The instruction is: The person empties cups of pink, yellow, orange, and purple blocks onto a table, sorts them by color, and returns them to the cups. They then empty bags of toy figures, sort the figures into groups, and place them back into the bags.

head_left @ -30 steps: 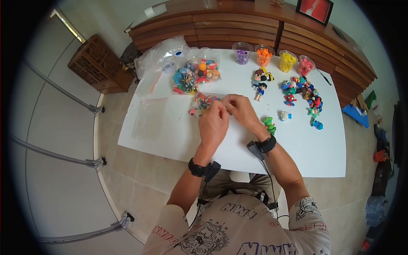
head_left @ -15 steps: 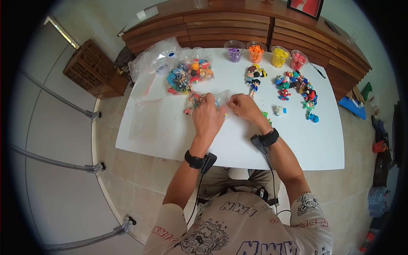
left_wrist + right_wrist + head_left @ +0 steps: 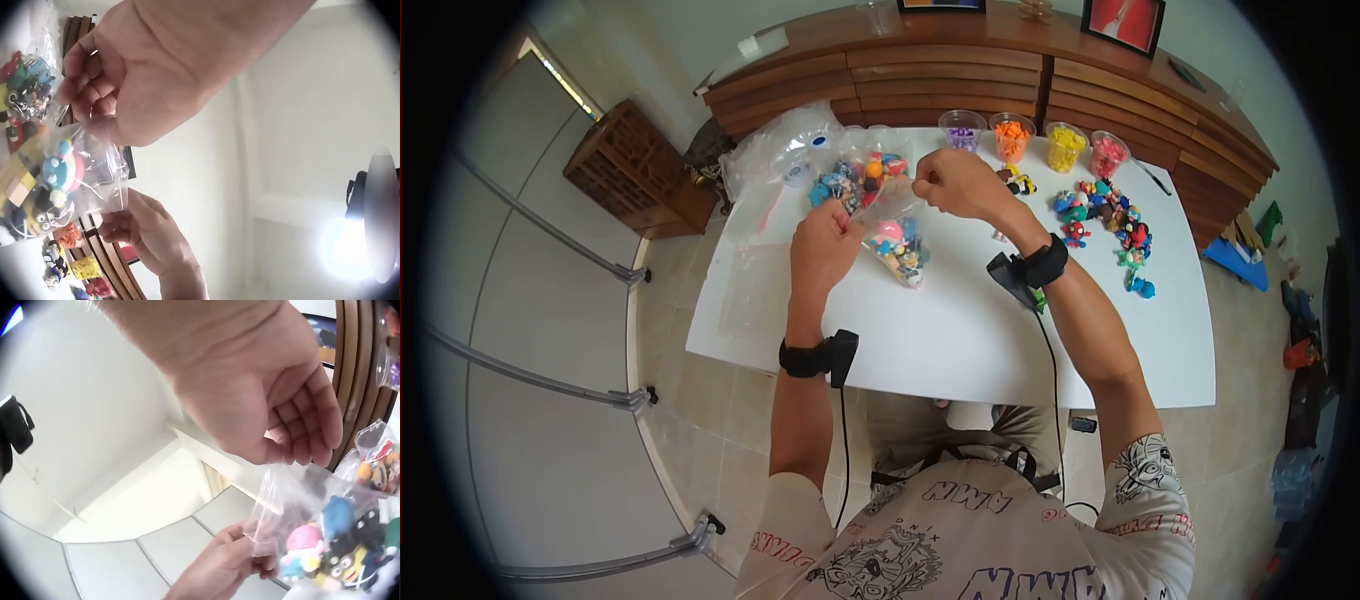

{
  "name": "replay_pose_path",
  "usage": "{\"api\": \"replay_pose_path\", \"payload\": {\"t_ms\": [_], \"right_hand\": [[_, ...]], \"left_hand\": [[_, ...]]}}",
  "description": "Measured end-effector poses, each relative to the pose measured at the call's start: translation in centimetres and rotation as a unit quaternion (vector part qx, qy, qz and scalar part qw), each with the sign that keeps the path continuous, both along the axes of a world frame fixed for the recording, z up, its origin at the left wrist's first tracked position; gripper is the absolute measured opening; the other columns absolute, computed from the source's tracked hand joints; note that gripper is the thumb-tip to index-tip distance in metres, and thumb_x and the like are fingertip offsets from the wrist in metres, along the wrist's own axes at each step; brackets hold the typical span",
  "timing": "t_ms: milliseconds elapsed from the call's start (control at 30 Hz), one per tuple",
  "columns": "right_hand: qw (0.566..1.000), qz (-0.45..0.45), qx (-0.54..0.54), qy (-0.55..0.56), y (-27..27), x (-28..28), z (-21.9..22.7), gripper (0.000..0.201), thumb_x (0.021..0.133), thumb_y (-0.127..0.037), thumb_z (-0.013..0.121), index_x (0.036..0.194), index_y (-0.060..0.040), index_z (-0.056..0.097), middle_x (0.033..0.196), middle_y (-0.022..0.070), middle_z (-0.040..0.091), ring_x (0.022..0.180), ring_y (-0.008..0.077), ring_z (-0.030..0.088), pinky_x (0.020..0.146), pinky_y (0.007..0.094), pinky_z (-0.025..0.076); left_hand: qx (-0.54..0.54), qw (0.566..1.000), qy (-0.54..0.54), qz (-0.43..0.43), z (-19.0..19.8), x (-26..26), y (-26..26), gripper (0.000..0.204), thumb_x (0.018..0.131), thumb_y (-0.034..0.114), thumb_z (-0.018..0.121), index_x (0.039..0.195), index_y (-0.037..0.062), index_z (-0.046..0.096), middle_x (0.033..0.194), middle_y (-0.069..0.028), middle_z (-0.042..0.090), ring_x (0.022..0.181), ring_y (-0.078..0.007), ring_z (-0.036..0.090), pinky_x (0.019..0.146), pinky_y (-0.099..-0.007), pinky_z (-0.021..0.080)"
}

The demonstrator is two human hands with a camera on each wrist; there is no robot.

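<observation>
A clear plastic bag of small toy figurines [image 3: 897, 252] hangs upright between both hands at the middle of the table. My left hand [image 3: 825, 248] pinches one upper corner of it. The opposite corner is pinched by my right hand [image 3: 962, 186], which is higher and further forward. Through the plastic in the left wrist view, a blue-and-pink figurine [image 3: 57, 172] shows among yellow and black ones. The right wrist view gives the bag's loose top [image 3: 290, 487] stretched between the fingers of the two hands.
Behind the bag lie another bag of figurines [image 3: 840, 187] and crumpled clear plastic [image 3: 775, 150]. Plastic cups with purple, orange [image 3: 1011, 140], yellow [image 3: 1065, 150] and red pieces line the back edge. Loose figurines [image 3: 1112, 215] are clustered at the right. A wooden cabinet [image 3: 945, 65] stands behind the table.
The bag lay on the table under both hands; now it is raised and hangs upright. My left hand has moved left, my right hand up and forward, and they are further apart.
</observation>
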State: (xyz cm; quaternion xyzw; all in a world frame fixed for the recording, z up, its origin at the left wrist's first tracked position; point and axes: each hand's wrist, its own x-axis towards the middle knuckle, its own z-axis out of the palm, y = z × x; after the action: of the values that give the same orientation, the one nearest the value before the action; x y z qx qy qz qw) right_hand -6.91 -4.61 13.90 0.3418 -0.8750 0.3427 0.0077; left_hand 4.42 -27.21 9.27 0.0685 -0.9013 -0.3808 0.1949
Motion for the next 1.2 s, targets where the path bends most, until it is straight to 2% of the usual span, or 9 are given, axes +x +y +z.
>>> {"api": "replay_pose_path", "payload": {"t_ms": [67,133,300,467,533,733,900,1000,1200], "right_hand": [[1.000,0.000,-0.015,-0.001,0.4,-0.4,-0.3,0.023,0.086,-0.023,0.067,0.084,-0.0009,0.074,0.076,0.0185,0.071,0.073,0.0361,0.069,0.072,0.0454,0.053],[0.999,0.003,-0.030,-0.010,0.8,-0.3,-0.8,0.023,0.086,-0.023,0.067,0.086,-0.0009,0.074,0.078,0.0187,0.072,0.074,0.0365,0.069,0.073,0.0453,0.053],[0.989,0.125,-0.001,0.080,1.1,-0.6,0.6,0.021,0.095,-0.020,0.066,0.090,0.0000,0.071,0.076,0.0139,0.072,0.071,0.0277,0.070,0.067,0.0400,0.052],[0.979,-0.001,-0.037,0.199,0.2,1.8,0.5,0.018,0.092,-0.020,0.070,0.092,-0.0026,0.072,0.087,0.0159,0.072,0.078,0.0363,0.069,0.070,0.0461,0.053],[0.972,-0.053,-0.107,0.201,0.2,5.4,0.9,0.015,0.091,-0.018,0.071,0.095,-0.0041,0.072,0.096,0.0164,0.070,0.085,0.0398,0.069,0.073,0.0491,0.054],[0.976,0.085,0.022,0.197,0.4,8.1,-2.5,0.015,0.085,-0.014,0.077,0.096,-0.0048,0.071,0.119,0.0143,0.065,0.088,0.0366,0.070,0.077,0.0462,0.057],[0.971,-0.022,-0.038,0.236,5.1,6.9,-1.3,0.024,0.088,-0.019,0.077,0.103,-0.0024,0.068,0.122,0.0144,0.064,0.095,0.0331,0.070,0.077,0.0447,0.057],[0.987,-0.045,-0.153,0.024,4.9,6.0,-3.5,0.062,0.094,-0.036,0.078,0.140,-0.0028,0.055,0.138,0.0180,0.061,0.107,0.0308,0.069,0.085,0.0412,0.057],[0.977,-0.025,-0.191,-0.089,2.1,3.6,-6.9,0.045,0.101,-0.030,0.071,0.132,0.0012,0.059,0.127,0.0156,0.070,0.110,0.0221,0.069,0.091,0.0368,0.056]], "left_hand": [[0.025,1.000,0.007,-0.013,0.0,-0.6,0.0,0.024,0.084,0.008,0.075,0.080,0.0021,0.053,0.065,-0.0011,0.051,0.062,-0.0089,0.046,0.055,-0.0291,0.038],[0.044,0.998,-0.021,-0.039,0.2,-0.1,0.3,0.027,0.081,0.021,0.077,0.079,0.0029,0.057,0.066,-0.0118,0.061,0.063,-0.0324,0.062,0.063,-0.0425,0.050],[-0.065,0.996,0.044,-0.030,3.9,-1.1,3.2,0.023,0.082,0.019,0.078,0.082,0.0025,0.062,0.068,-0.0114,0.063,0.068,-0.0321,0.066,0.066,-0.0412,0.053],[-0.079,0.990,-0.009,-0.114,2.5,-6.7,1.4,0.020,0.084,0.019,0.077,0.088,0.0020,0.067,0.072,-0.0129,0.068,0.074,-0.0328,0.069,0.069,-0.0417,0.054],[-0.034,0.989,-0.021,-0.139,1.6,-8.0,1.0,0.008,0.088,0.003,0.073,0.091,-0.0006,0.066,0.075,-0.0078,0.069,0.070,-0.0139,0.066,0.061,-0.0300,0.050],[0.059,0.984,-0.107,-0.130,4.1,-7.6,1.5,0.006,0.089,0.001,0.071,0.090,0.0005,0.065,0.073,-0.0079,0.070,0.057,-0.0121,0.065,0.049,-0.0283,0.048],[0.130,0.980,-0.114,-0.098,4.0,-6.3,1.0,0.010,0.088,0.002,0.072,0.087,0.0024,0.062,0.069,-0.0079,0.069,0.055,-0.0129,0.066,0.047,-0.0273,0.048],[0.131,0.981,-0.100,-0.099,3.8,-6.1,1.0,0.013,0.087,0.003,0.073,0.085,0.0036,0.060,0.069,-0.0075,0.068,0.055,-0.0135,0.067,0.047,-0.0265,0.047],[0.123,0.984,-0.096,-0.090,3.5,-6.0,0.6,0.013,0.087,0.006,0.074,0.086,0.0047,0.061,0.070,-0.0049,0.067,0.058,-0.0121,0.066,0.049,-0.0260,0.048]]}}
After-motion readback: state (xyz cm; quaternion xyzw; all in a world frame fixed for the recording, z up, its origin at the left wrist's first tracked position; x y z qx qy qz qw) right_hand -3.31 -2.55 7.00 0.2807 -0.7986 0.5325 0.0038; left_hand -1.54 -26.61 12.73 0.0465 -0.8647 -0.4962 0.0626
